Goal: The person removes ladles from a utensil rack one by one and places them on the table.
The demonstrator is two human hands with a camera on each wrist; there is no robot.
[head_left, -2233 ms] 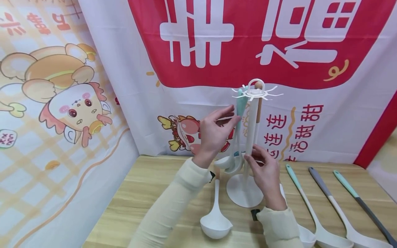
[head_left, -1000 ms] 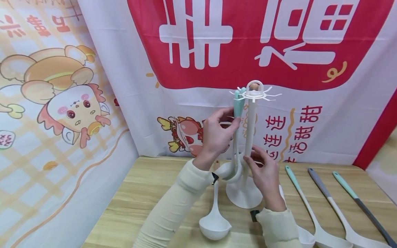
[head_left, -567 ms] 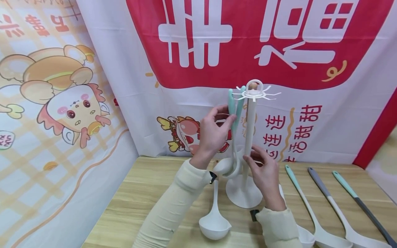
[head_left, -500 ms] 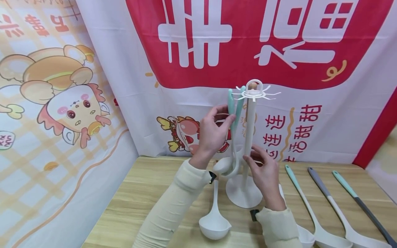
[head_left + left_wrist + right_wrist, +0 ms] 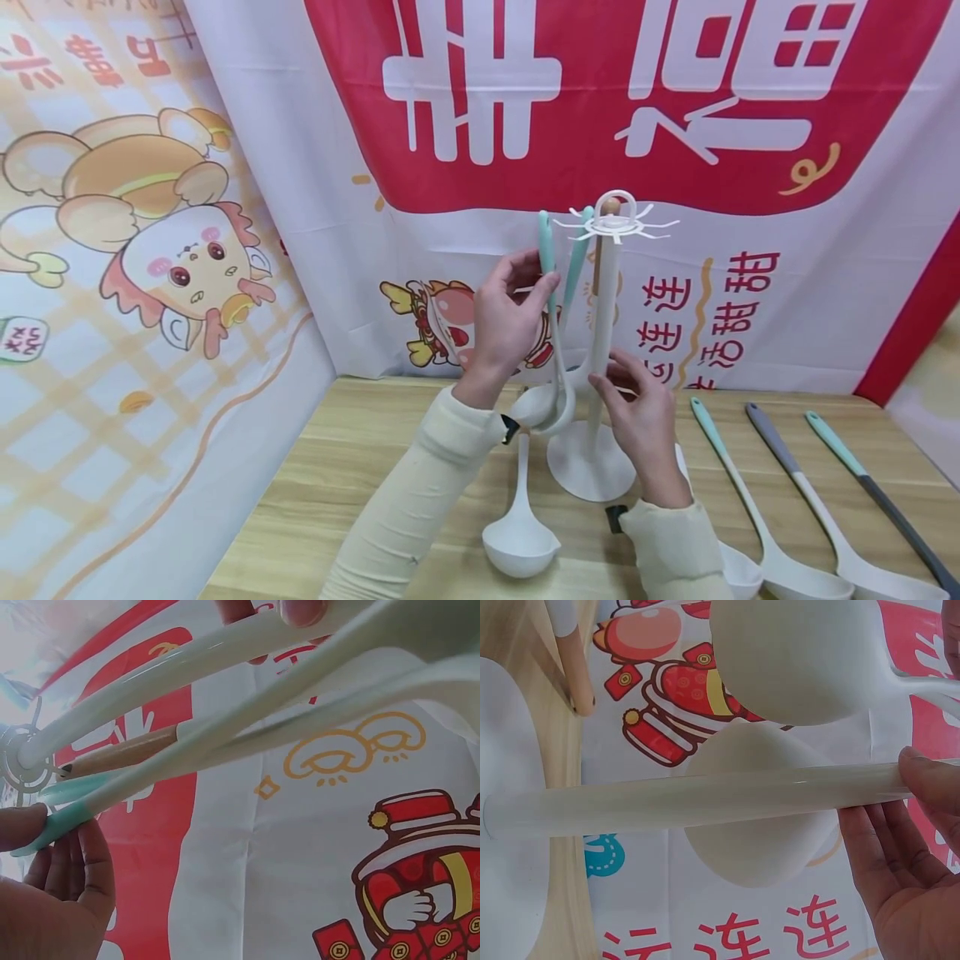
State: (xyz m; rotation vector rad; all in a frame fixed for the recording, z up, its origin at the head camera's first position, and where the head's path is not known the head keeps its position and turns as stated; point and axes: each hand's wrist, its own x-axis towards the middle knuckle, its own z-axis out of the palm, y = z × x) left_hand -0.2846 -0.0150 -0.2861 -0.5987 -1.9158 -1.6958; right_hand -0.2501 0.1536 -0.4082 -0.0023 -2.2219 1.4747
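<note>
- Leftward, off the rack (image 5: 607, 300), one mint-handled ladle (image 5: 547, 242) has been shifted, apparently unhooked.
- It is pinched by the left hand (image 5: 504, 315).
- Gripped by the right hand (image 5: 645, 421): the rack.

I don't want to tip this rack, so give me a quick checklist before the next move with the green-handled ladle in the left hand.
1. Grip on the green-handled ladle: ok, the left hand pinches its handle.
2. Rack steadied: ok, the right hand holds the pole.
3. Base down: ok, it rests on the table.
4. Handle tip free of the hooks: cannot tell, it is right beside one.
5. Clear of the second green-handled ladle: cannot tell, they overlap in view.
6. White ladle apart from the base: ok, bare tabletop shows between them.
</note>
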